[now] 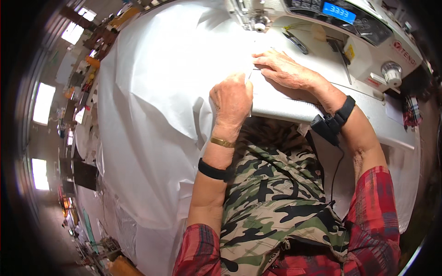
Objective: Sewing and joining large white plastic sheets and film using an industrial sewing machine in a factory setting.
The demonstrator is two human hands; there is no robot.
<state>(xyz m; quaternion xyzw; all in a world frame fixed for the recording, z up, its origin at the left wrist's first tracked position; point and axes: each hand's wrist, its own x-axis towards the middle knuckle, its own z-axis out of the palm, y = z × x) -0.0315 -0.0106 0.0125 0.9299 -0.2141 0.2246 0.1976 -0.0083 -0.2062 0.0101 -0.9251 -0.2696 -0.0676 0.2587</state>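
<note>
A large sheet of white fabric (152, 69) spreads over the sewing table and hangs down on the left in folds. My left hand (231, 100) is closed on the fabric's right edge, thumb and fingers pinched together just in front of the sewing machine's needle area (258, 23). My right hand (289, 70) lies to the right of it, palm down. Its fingers stretch leftward onto the fabric edge near the needle, and the fingertips are partly washed out by bright light. The needle itself is lost in the glare.
Black thread snips (296, 42) and a dark-handled screwdriver (340, 57) lie on the machine bed, right of the needle. The sewing machine's control panel (340, 18) has a lit blue screen. A handwheel-like knob (391, 73) sits at the right. A black cable (338, 172) hangs from my right wrist strap.
</note>
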